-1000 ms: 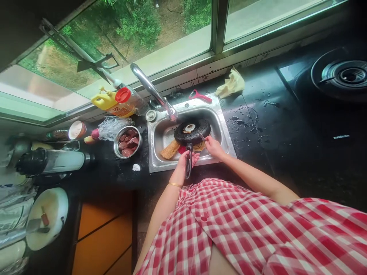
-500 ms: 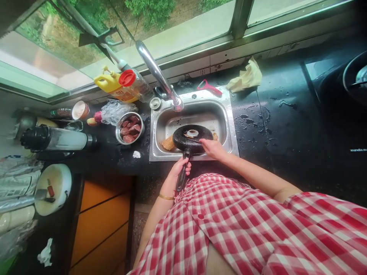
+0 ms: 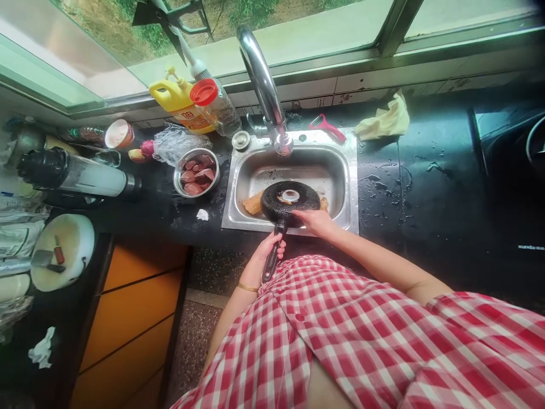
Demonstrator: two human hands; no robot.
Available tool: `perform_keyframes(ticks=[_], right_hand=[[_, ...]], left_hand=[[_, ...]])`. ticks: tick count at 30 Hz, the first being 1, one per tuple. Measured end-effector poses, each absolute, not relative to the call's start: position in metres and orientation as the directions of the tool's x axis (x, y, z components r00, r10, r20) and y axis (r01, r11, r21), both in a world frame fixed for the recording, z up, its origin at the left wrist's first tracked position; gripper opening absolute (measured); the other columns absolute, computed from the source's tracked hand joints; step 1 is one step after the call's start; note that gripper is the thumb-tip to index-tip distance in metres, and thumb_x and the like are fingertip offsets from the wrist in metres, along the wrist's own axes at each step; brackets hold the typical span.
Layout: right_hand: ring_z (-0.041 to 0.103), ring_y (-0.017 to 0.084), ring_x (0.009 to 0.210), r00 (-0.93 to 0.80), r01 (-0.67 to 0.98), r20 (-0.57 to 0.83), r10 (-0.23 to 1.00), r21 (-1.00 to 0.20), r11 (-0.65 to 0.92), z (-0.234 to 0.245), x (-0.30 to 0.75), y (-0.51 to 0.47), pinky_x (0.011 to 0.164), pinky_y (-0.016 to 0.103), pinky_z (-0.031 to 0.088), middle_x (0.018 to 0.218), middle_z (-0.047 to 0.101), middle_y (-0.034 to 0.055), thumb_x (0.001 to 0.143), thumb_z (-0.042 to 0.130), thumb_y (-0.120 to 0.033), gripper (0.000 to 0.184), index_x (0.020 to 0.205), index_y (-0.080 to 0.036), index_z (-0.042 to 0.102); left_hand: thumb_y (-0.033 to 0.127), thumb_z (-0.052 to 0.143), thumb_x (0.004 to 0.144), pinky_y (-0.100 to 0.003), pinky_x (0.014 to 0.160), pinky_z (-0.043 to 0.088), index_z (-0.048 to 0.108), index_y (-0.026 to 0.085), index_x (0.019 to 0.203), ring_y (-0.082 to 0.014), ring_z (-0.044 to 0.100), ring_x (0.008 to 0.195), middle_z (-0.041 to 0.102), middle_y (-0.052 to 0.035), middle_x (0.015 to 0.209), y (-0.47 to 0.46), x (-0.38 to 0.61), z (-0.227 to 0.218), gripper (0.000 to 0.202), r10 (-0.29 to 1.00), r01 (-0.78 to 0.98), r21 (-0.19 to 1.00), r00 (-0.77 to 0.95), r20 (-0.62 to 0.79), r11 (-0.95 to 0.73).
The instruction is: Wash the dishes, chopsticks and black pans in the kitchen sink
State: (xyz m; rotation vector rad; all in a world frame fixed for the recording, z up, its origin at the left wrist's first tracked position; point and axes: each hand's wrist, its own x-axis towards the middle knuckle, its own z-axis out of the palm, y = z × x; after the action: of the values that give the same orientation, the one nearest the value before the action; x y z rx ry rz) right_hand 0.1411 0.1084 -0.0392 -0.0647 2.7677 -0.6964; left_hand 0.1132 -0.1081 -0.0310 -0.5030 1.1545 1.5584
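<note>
A black frying pan lies bottom up over the sink, with a pale shiny disc in the centre of its underside. My left hand is wrapped round its black handle, which points toward my body. At the pan's near right edge, my right hand rests with its fingers closed together on the underside. Whatever those fingers hold, if anything, is too small to make out. A brown scrubbing pad sits in the sink, left of the pan and partly under it.
The faucet arches over the sink. Left of it stand a steel bowl of dark red meat pieces, a yellow jug and a red-capped clear bottle. A red peeler and a beige cloth lie behind on the right.
The view has shifted slightly. Over the pan's underside, my right hand has slid a little left and toward the near edge. My left hand keeps its grip on the handle.
</note>
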Motion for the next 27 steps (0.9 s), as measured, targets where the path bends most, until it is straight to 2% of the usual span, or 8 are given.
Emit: perform_keyframes(ticks=[9, 14, 19, 23, 27], right_hand=[[0.064, 0.023, 0.08, -0.96, -0.003, -0.242, -0.14, -0.493, 0.87, -0.051, 0.135, 0.106, 0.064, 0.027, 0.039, 0.093, 0.07, 0.0077, 0.087, 0.055, -0.039, 0.046, 0.131, -0.026, 0.051], [0.063, 0.023, 0.079, -0.954, 0.007, -0.277, -0.119, -0.417, 0.909, -0.05, 0.131, 0.105, 0.062, 0.027, 0.035, 0.091, 0.069, 0.0116, 0.096, 0.034, -0.025, 0.032, 0.12, -0.018, 0.054], [0.061, 0.022, 0.081, -0.954, -0.085, -0.238, -0.181, -0.367, 0.926, -0.043, 0.131, 0.104, 0.064, 0.028, 0.034, 0.092, 0.066, 0.0102, 0.099, 0.029, -0.035, 0.036, 0.11, -0.02, 0.06], [0.06, 0.02, 0.083, -0.949, -0.054, -0.275, -0.153, -0.336, 0.94, -0.041, 0.134, 0.105, 0.063, 0.026, 0.032, 0.094, 0.065, 0.008, 0.098, 0.033, -0.036, 0.033, 0.111, -0.023, 0.061], [0.058, 0.017, 0.078, -0.937, -0.02, -0.325, -0.125, -0.308, 0.951, -0.039, 0.14, 0.101, 0.061, 0.025, 0.031, 0.093, 0.063, 0.0058, 0.099, 0.029, -0.038, 0.037, 0.11, -0.024, 0.061]], left_hand=[[0.03, 0.064, 0.077, -0.013, 0.038, 0.032, 0.042, 0.024, 0.095, -0.0046, 0.043, 0.04, 0.047, 0.0067, 0.061, -0.109, 0.115, -0.038, 0.029, 0.501, -0.909, 0.413, -0.331, -0.8, 0.058], [0.03, 0.062, 0.078, -0.013, 0.038, 0.031, 0.042, 0.024, 0.095, -0.0047, 0.043, 0.04, 0.047, 0.0069, 0.061, -0.109, 0.116, -0.041, 0.028, 0.506, -0.903, 0.423, -0.333, -0.796, 0.071], [0.03, 0.062, 0.078, -0.013, 0.038, 0.031, 0.04, 0.024, 0.095, -0.0053, 0.042, 0.039, 0.047, 0.0071, 0.06, -0.106, 0.115, -0.041, 0.028, 0.506, -0.912, 0.405, -0.319, -0.801, 0.068], [0.031, 0.063, 0.077, -0.013, 0.038, 0.033, 0.041, 0.025, 0.097, -0.0054, 0.042, 0.039, 0.047, 0.007, 0.06, -0.105, 0.116, -0.038, 0.03, 0.501, -0.911, 0.405, -0.318, -0.805, 0.072], [0.031, 0.062, 0.078, -0.013, 0.039, 0.034, 0.041, 0.024, 0.096, -0.0051, 0.043, 0.04, 0.047, 0.0068, 0.06, -0.104, 0.118, -0.036, 0.029, 0.495, -0.905, 0.421, -0.335, -0.802, 0.069]])
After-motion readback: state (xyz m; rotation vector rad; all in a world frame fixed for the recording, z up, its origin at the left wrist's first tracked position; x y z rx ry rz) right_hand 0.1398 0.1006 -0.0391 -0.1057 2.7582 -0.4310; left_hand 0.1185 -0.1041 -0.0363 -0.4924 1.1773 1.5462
